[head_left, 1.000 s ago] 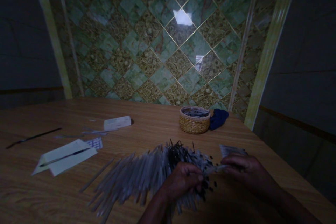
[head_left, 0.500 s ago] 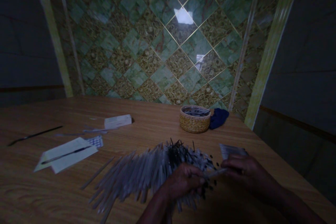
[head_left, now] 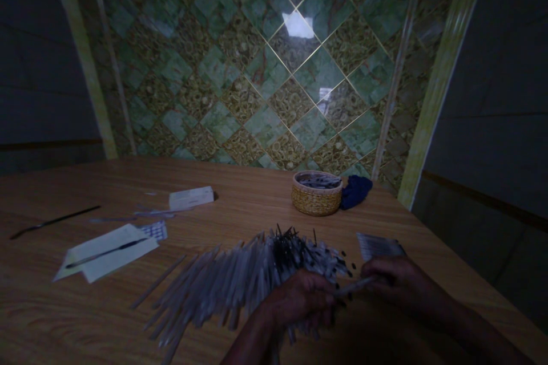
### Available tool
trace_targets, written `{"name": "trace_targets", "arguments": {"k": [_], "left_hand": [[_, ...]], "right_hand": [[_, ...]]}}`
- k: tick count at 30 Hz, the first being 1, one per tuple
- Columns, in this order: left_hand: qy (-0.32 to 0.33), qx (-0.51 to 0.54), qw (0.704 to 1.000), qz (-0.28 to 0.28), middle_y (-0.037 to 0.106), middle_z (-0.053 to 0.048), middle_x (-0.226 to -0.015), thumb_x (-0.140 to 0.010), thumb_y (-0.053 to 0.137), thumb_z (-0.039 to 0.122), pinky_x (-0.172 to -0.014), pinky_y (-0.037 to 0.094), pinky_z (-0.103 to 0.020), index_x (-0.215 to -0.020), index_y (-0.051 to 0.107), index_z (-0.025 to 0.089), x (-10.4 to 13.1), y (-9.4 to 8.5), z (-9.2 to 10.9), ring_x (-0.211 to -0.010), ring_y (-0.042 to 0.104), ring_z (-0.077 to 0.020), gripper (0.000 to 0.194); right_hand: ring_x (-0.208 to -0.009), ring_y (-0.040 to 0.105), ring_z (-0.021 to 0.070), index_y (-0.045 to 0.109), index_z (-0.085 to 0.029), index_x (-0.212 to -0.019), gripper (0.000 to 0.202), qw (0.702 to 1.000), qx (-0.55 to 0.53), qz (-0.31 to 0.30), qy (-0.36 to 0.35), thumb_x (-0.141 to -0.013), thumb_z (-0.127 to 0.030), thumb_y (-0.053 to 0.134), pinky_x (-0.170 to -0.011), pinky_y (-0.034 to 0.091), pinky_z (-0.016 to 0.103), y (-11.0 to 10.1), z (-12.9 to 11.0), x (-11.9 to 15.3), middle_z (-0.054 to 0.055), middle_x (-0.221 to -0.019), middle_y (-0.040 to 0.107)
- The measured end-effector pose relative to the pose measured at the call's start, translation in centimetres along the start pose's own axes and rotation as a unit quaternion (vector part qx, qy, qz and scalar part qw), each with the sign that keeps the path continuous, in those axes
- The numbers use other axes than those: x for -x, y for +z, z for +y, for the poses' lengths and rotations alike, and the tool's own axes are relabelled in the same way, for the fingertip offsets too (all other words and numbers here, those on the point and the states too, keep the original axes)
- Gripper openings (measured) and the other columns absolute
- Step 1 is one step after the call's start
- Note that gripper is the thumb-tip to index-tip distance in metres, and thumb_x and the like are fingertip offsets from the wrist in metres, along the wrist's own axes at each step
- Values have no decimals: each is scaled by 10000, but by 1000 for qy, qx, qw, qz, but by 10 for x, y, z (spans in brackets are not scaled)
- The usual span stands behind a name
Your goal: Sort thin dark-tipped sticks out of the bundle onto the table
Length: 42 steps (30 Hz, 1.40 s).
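Observation:
Between my two hands stretches a thin, pale tube-like stick [head_left: 357, 285]. My left hand [head_left: 302, 296] is closed, pinching its left end between thumb and fingers. My right hand [head_left: 396, 279] has its fingers closed round the other end. Beneath and left of my left hand lies a spread pile of similar pale sticks [head_left: 226, 279], with dark tips bunched at its upper right. A few small dark pieces [head_left: 353, 266] lie between the pile and my right hand. Just beyond my right hand, a flat row of pale sticks [head_left: 377, 245] rests on the table.
A round woven basket [head_left: 317, 199] holding more sticks stands at the back, with a dark blue cloth [head_left: 356, 191] beside it. To the left are a white box [head_left: 191, 198], pale paper sheets [head_left: 122, 262] with a thin dark stick on top, and a long black stick [head_left: 55, 221].
Both hands stay close together on the same stick, my left hand slightly lower. The view has shifted a little; the pile and basket look unchanged.

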<state>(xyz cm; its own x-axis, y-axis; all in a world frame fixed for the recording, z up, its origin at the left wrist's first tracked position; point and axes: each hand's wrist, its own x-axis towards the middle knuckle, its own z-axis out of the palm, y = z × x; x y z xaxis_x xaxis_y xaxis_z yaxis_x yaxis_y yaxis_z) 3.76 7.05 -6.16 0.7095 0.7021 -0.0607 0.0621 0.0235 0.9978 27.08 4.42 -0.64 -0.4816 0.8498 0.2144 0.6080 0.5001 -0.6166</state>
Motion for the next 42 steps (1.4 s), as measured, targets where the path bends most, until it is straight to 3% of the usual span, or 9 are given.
{"name": "trace_targets", "arguments": {"k": [5, 8, 10, 14, 19, 27, 33, 38, 42], "left_hand": [[19, 64, 997, 28, 637, -28, -555, -689, 692, 380, -369, 329, -163, -726, 657, 100, -1, -4, -5, -364, 457, -63, 284], [53, 116, 990, 67, 649, -53, -597, -695, 689, 374, -379, 350, -170, -754, 638, 88, -3, -7, -6, -389, 487, -74, 296], [86, 146, 980, 107, 651, -41, -652, -719, 666, 379, -419, 387, -173, -800, 609, 110, -4, -8, -3, -440, 520, -77, 287], [153, 250, 940, 176, 653, -52, -757, -735, 677, 269, -580, 480, -223, -857, 573, 120, -3, -3, 8, -588, 590, -106, 219], [188, 327, 907, 187, 662, -82, -817, -734, 679, 174, -696, 505, -296, -848, 564, 116, -2, 5, 17, -688, 627, -151, 173], [211, 355, 893, 179, 668, -95, -841, -742, 663, 145, -705, 514, -311, -833, 542, 127, -1, 6, 20, -703, 638, -163, 153], [210, 343, 900, 165, 672, -103, -844, -779, 620, 143, -721, 508, -305, -849, 545, 123, -1, 11, 17, -725, 650, -174, 105], [201, 327, 910, 158, 675, -111, -854, -777, 628, 163, -696, 505, -289, -864, 539, 123, -3, 13, 13, -759, 664, -201, 130], [187, 311, 920, 147, 674, -131, -888, -744, 675, 215, -667, 506, -307, -851, 518, 136, -6, 18, 10, -813, 663, -243, 207]], "right_hand": [[-614, 516, 149, 590, -180, -685, 120, 992, -95, 54, 70, -723, -277, 532, -542, 364, 248, 8, 8, 2, -11, -630, 557], [-540, 483, 122, 590, -176, -724, 145, 971, -193, 97, 107, -698, -318, 586, -487, 356, 226, 21, 13, 3, -35, -582, 520], [-465, 448, 98, 562, -175, -740, 178, 947, -275, 109, 128, -676, -334, 608, -435, 342, 208, 36, 14, 3, -59, -536, 488], [-395, 436, 74, 485, -186, -716, 212, 902, -393, 76, 164, -627, -310, 634, -376, 309, 174, 79, 6, 0, -70, -506, 519], [-305, 440, 73, 411, -206, -767, 342, 863, -474, 84, 154, -649, -449, 622, -316, 300, 166, 121, -4, -12, -48, -525, 590], [-279, 475, 93, 349, -223, -786, 479, 826, -532, 89, 164, -633, -553, 660, -286, 313, 154, 141, 0, -21, -47, -497, 606], [-292, 502, 99, 346, -222, -807, 471, 837, -521, 106, 128, -670, -565, 639, -292, 326, 155, 145, 4, -25, -34, -529, 628], [-290, 480, 102, 349, -233, -808, 496, 837, -517, 107, 144, -638, -609, 624, -301, 332, 174, 149, 6, -29, -50, -510, 604], [-342, 472, 106, 395, -227, -766, 384, 868, -463, 103, 144, -677, -542, 595, -347, 342, 202, 149, 14, -28, -46, -492, 571]]}}
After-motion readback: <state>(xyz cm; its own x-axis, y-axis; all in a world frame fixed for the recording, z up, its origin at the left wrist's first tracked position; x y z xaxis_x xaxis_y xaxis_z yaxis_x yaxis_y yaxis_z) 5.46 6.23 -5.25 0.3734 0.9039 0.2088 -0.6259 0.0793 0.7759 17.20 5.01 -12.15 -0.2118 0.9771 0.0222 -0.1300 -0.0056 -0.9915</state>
